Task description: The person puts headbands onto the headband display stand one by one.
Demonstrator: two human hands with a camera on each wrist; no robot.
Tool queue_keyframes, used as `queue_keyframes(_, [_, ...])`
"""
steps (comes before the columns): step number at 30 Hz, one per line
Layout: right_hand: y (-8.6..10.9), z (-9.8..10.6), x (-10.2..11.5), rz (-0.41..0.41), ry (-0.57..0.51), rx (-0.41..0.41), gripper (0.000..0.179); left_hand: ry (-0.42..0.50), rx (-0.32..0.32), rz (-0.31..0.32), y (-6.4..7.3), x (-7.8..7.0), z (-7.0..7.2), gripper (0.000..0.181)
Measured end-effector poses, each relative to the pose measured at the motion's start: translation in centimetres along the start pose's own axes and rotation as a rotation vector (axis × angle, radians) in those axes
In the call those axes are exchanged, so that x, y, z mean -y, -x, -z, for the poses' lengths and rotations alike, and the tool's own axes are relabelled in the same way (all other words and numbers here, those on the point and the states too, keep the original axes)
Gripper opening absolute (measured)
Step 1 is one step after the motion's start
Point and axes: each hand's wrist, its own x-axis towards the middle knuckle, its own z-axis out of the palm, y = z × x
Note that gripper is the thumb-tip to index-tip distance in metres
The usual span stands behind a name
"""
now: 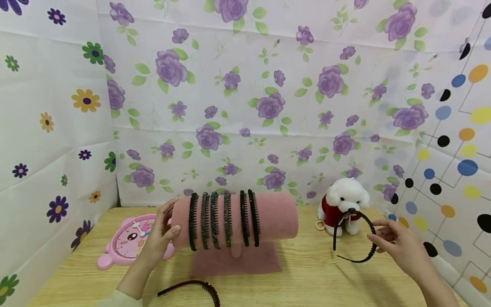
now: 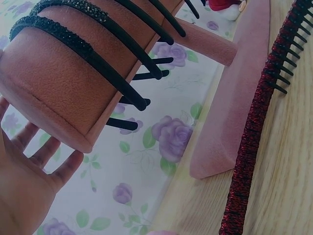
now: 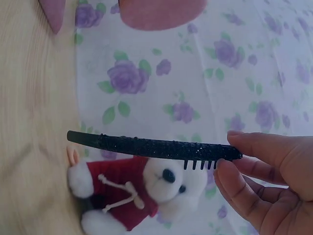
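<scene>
A pink padded headband stand [image 1: 276,215] carries several black headbands [image 1: 215,219], some glittery, with teeth on their inner sides. My left hand [image 1: 159,232] holds the roll's left end, thumb at the front; in the left wrist view its fingers reach the end's rim. My right hand [image 1: 400,245] pinches another black toothed headband [image 1: 374,238] by its side, between thumb and fingers, in the air in front of the toy dog. The right wrist view shows its dark glittery band [image 3: 156,147] edge-on. A dark red headband [image 1: 192,282] lies on the table before the stand.
A pink bear-shaped clock [image 1: 124,241] lies left of the stand. At the back right sits a white plush dog [image 1: 347,194] in a red top, with a small ring [image 1: 320,225] beside it. Patterned cloth walls [image 1: 245,106] surround the wooden table [image 1: 307,273].
</scene>
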Motion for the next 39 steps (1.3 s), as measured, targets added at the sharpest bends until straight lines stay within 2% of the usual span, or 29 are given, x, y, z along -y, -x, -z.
queue_keyframes(9, [-0.4,0.6,3.3,0.074,0.067,-0.007,0.043,-0.008,-0.003,0.004,0.0,0.0,0.0,0.061])
queue_keyframes(16, [-0.8,0.5,5.5,0.163,0.116,-0.078,0.039,-0.007,-0.005,-0.009,0.0,0.0,0.0,0.06])
queue_keyframes(22, [-1.3,0.5,7.0,0.192,0.136,-0.066,0.039,-0.004,-0.009,-0.014,0.0,-0.1,-0.1,0.06])
queue_keyframes(29, [-2.1,-0.2,8.4,0.253,0.137,-0.056,0.038,-0.014,-0.01,-0.007,-0.1,-0.1,-0.1,0.06])
queue_keyframes(39, [-3.6,-1.5,11.6,0.395,0.171,-0.08,0.036,-0.006,-0.011,-0.01,-0.1,0.0,-0.1,0.061])
